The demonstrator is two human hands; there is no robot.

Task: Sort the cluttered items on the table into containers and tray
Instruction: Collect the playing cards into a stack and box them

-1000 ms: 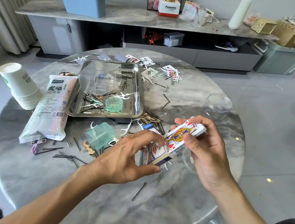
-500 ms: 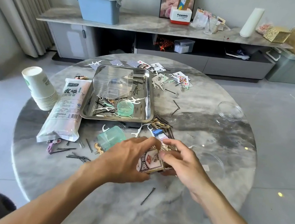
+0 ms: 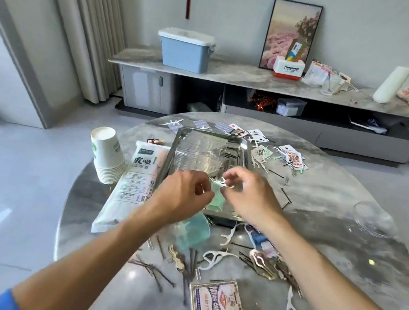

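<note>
Hands over tray; right hand pinches floss pick; left hand curled, grip unclear.

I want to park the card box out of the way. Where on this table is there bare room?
Bare marble lies right of the metal tray, between the loose cards and the clear bowl. The near left edge, below the bag, is also free. Crowded: hairpins and floss picks around the card box.

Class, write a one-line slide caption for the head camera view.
Both hands, left hand and right hand, meet over the steel tray; the right pinches a white floss pick; a card box lies nearby.
</note>
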